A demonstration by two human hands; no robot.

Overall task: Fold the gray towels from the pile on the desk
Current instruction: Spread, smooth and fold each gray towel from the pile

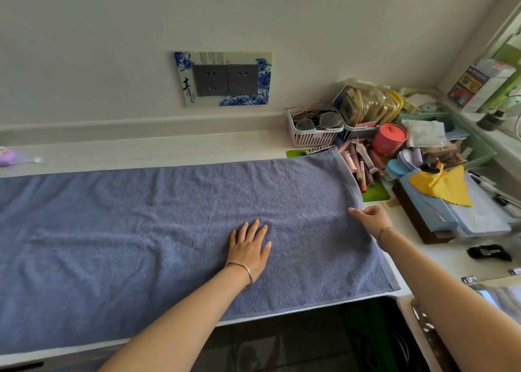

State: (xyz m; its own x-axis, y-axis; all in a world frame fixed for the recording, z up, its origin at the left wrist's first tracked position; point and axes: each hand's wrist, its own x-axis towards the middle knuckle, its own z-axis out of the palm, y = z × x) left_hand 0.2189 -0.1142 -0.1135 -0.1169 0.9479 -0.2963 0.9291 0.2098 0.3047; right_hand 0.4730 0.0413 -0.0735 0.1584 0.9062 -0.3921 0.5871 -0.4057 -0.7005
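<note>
One grey-blue towel lies spread flat across the white desk, from the left frame edge to near the clutter at the right. My left hand presses flat on the towel's middle right, fingers straight. My right hand is at the towel's right hem, index finger stretched out onto the cloth and the other fingers loosely curled; no cloth is visibly pinched. No pile of towels is in view.
Clutter fills the desk's right end: a pink basket with glasses, a red jar, pens and lip tubes, a yellow cloth on blue folders. A double wall socket sits above. A purple item lies far left.
</note>
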